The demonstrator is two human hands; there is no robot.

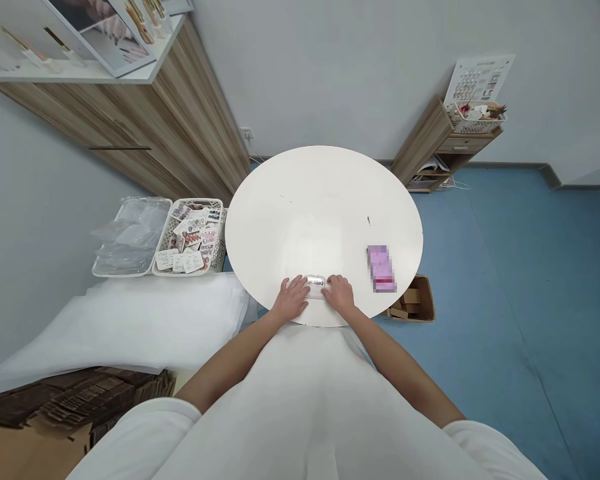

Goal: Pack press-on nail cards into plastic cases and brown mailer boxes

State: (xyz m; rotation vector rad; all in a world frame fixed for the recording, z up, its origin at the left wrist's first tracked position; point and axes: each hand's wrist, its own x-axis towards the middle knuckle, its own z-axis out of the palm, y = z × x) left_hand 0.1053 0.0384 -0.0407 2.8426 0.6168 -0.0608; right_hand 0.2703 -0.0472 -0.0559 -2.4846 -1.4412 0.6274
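Note:
A small clear plastic packet (315,288) with a shiny silvery strip near its top lies on the round white table (320,180), close to the near edge. My left hand (291,297) grips its left side, palm down with the fingers on the edge. At the opposite side my right hand (339,293) holds the packet between thumb and fingers. What is inside the packet is too small to make out. To the right on the tabletop lies a pixelated purple object (381,269), its kind unclear.
Left of the table stand a white basket (222,243) of carded press-on nails and another with clear plastic sleeves (140,223). White foam sheets (145,320) lie nearer. A cardboard box (429,300) sits on the floor at right. Wooden cabinets (180,113) stand behind.

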